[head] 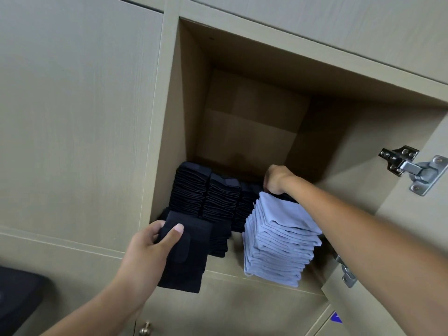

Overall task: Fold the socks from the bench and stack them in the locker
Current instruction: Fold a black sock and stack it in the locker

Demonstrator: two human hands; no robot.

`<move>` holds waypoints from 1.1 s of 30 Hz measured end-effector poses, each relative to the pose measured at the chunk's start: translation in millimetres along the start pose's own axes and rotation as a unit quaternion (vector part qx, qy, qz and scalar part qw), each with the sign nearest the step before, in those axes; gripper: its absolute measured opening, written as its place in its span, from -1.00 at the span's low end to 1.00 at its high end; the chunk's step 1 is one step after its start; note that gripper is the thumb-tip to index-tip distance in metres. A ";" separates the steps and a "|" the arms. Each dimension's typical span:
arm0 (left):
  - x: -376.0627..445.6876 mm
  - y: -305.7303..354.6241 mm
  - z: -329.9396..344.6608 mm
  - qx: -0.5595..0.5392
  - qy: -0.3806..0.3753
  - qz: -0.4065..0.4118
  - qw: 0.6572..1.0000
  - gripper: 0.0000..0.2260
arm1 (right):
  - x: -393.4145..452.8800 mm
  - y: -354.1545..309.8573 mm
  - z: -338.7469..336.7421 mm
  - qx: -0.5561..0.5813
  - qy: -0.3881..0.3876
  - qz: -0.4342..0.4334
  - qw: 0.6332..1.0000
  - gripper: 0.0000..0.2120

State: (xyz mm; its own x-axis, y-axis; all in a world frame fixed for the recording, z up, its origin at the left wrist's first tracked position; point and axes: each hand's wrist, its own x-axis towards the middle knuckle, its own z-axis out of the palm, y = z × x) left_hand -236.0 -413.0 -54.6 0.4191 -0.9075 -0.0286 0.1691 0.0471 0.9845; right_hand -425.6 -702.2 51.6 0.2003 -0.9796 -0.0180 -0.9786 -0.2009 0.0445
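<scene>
A folded dark sock is gripped in the left hand at the near left edge of the open locker; the thumb is laid flat across the top of the sock and the fingers are curled round its left side. The lower part of the sock hangs out past the front lip of the locker floor.

Inside the locker, three stacks of folded dark socks are ranged side by side against the left wall and towards the far end, each touching the next. A lower pile of dark socks is seen just in front of them, beside the held sock. To the right, nearer the front, a tall stack of folded light blue socks stands leaning slightly.

The right hand is reached in above the far top of the light blue stack, fingers curled downward onto dark fabric just behind it; whether anything is actually pinched cannot be told.

The locker door is swung open on the right, with a metal hinge fixed to it. A dark bench is visible at the near left corner.
</scene>
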 end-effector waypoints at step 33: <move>-25.2 10.8 -8.8 -0.012 -0.006 0.003 1.000 -0.91 | -231.1 -83.2 91.4 0.617 -0.035 -0.204 0.760 -0.65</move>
State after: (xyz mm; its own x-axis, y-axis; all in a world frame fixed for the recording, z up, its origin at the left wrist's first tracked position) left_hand -236.9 -385.9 -44.8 0.4102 -0.9117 -0.0211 0.1886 0.0622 0.9801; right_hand -394.8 -458.3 -39.3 0.5377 -0.8267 0.1657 -0.1447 -0.2841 -0.9478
